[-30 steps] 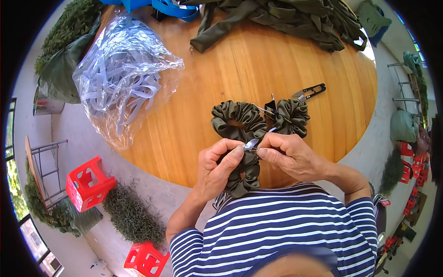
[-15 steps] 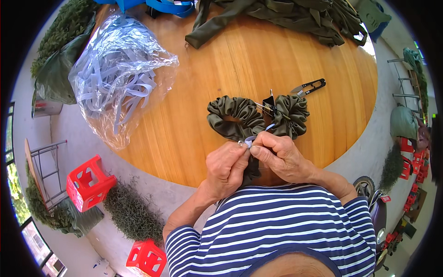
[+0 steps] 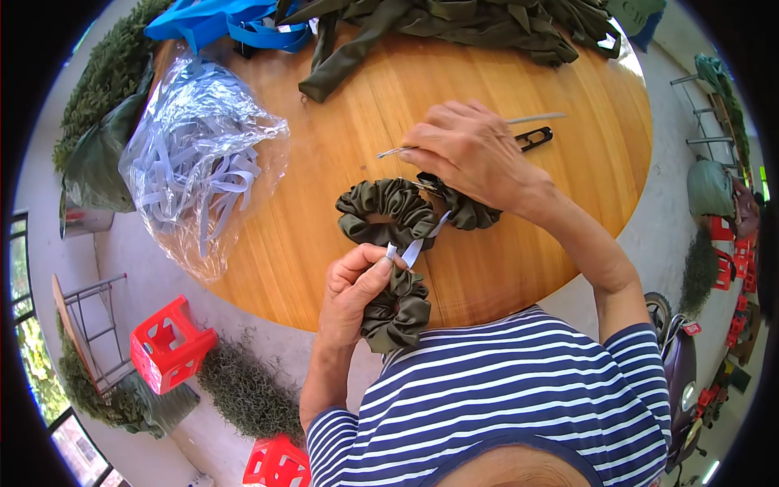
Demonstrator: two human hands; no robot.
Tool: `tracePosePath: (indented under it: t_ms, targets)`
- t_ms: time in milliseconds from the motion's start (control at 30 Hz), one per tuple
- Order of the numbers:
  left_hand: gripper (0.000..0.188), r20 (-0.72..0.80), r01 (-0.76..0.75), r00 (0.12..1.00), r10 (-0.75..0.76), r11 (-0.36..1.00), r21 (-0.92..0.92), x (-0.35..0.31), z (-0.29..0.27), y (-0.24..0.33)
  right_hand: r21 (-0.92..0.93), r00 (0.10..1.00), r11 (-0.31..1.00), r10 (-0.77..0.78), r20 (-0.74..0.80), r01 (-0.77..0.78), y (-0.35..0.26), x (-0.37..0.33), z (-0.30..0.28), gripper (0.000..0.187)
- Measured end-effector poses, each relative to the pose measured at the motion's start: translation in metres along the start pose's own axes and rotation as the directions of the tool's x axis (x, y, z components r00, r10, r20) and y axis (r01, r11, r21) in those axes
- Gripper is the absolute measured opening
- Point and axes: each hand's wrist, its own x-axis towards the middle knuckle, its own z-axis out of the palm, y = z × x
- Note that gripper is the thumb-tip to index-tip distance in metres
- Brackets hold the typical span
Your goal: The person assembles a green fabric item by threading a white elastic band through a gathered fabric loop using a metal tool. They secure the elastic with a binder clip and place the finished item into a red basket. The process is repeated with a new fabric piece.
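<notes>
My left hand [image 3: 355, 284] pinches the end of a pale elastic band [image 3: 412, 254]. The band comes out of a gathered dark green fabric tube [image 3: 396, 312] that hangs below those fingers, near my striped shirt. Farther up, over the table, my right hand [image 3: 479, 154] is closed on a thin metal pin [image 3: 393, 152] whose tip sticks out to the left. A dark green scrunchie [image 3: 385, 213] lies between the hands. Another dark green scrunchie [image 3: 475, 214] sits partly under my right wrist, with a black clip [image 3: 430, 185] beside it.
Black thread snips [image 3: 535, 139] lie beyond my right hand, partly covered by it. Dark green fabric strips [image 3: 454, 36] and a blue bag [image 3: 203, 24] are at the far edge. A clear plastic bag [image 3: 199, 162] of pale elastic stands left. Red stools [image 3: 170, 345] are on the floor.
My right hand has left the left hand and moved up and away with the metal pin. My left hand has shifted slightly left and down, still pinching the elastic.
</notes>
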Motion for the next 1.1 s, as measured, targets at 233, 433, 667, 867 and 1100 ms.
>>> tracePosePath:
  t_ms: [233,433,667,867,1100]
  targets:
    - [0.013,0.007,0.08,0.997,-0.08,0.995,-0.068,0.0,0.0,0.002,0.087,0.979,0.986,-0.13,-0.158,0.145,-0.021,-0.016,0.0,0.016]
    - [0.014,0.08,0.106,0.992,-0.095,0.983,-0.148,0.0,-0.004,0.001,0.033,0.988,0.991,-0.124,-0.093,0.127,-0.044,-0.052,0.017,0.029]
    - [0.012,0.126,0.153,0.984,-0.124,0.955,-0.253,-0.009,-0.007,-0.003,0.079,0.993,0.99,-0.116,-0.025,0.118,-0.029,-0.047,0.014,0.028]
    - [0.015,0.193,0.065,0.981,-0.01,0.958,-0.28,-0.034,-0.012,-0.008,0.028,0.998,0.998,-0.064,-0.027,0.064,-0.014,-0.046,0.007,0.011]
    - [0.015,0.163,0.12,0.985,-0.056,0.902,-0.415,-0.019,-0.01,-0.016,0.099,0.995,0.991,-0.094,0.017,0.092,-0.033,-0.045,0.008,0.008]
